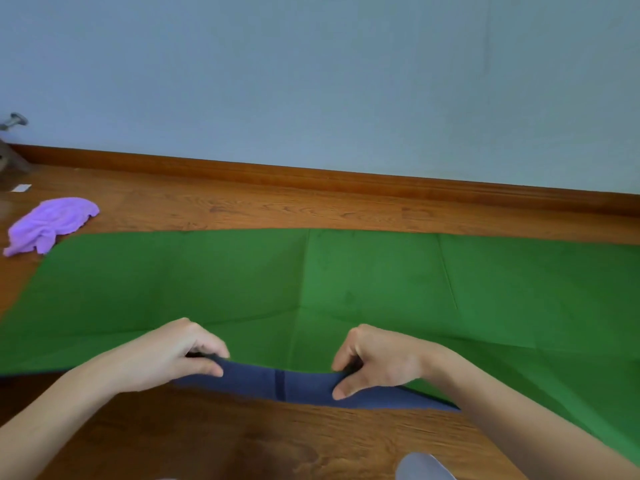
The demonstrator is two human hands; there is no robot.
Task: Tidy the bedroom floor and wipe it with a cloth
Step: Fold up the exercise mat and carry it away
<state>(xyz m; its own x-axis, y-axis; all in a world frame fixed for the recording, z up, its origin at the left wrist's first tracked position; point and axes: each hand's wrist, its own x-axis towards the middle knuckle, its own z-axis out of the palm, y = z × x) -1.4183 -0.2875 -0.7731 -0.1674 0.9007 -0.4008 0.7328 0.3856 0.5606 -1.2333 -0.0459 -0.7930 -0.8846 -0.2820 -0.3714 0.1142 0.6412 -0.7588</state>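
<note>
Mat: a green mat [346, 278] with a dark blue underside lies spread over the wooden floor [242, 441], parallel to the skirting board [311, 174]; fold creases run across it, and its near edge is lifted in the middle so the blue side shows.
Left hand: the left hand [176, 355] pinches the raised near edge, thumb under and fingers curled over the top.
Right hand: the right hand [377, 358] pinches the same edge just beside it, fingers bent over the green face and thumb on the blue side.
Cloth: a crumpled purple cloth [52, 223] lies on the floor at the mat's far left corner, touching or just overlapping it; neither hand is near it.
Other: a grey object [12, 147] stands at the far left against the wall [311, 64], too cut off to identify; a small white scrap [21, 188] lies near it.
Progress: tidying looks under way, with the 2 hands seemingly about to fold or pull up the mat. The mat is still flat for the most part, and wiping has apparently not begun, since the cloth lies unheld.
</note>
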